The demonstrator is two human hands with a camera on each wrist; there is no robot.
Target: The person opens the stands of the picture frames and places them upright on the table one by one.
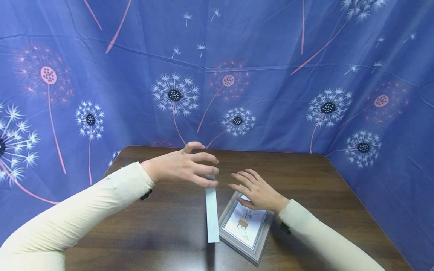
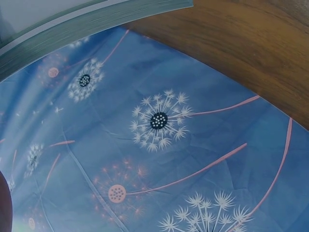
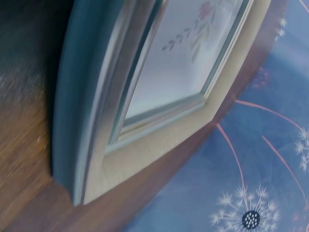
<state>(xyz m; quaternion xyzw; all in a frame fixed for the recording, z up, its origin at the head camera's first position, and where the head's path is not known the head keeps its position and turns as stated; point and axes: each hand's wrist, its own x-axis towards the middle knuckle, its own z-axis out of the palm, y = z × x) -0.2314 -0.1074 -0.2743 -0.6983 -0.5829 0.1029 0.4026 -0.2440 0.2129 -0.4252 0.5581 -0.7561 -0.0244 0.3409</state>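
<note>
While left hand [image 1: 184, 168] and right hand [image 1: 260, 192] have fingers apart, upright frame [image 1: 212, 216] seems set — grip flat frame [image 1: 228, 227] next, perhaps.

Hanging cloth [image 1: 271, 45] before me: blue, pink-and-white dandelions. Tabletop [image 1: 305, 184]: brown, wood-grained. Picture frame [image 1: 237, 245]: silvery; print [image 1: 252, 226] white, orange-brown motif. Upright slab [image 1: 212, 216]: pale. Sleeves [image 1: 98, 205]: cream.

Your left hand [image 1: 184, 165] partly hides the far end of an upright pale slab [image 1: 212, 216] — any contact there cannot be told. Your right hand [image 1: 259, 194] covers the far part of a framed picture [image 1: 246, 224], its lettering [image 1: 245, 236] too small to read. The left-wrist view crops the slab and a dark sliver [image 2: 5, 205]; the right-wrist view, softly blurred, cuts the framed picture at the top.
</note>
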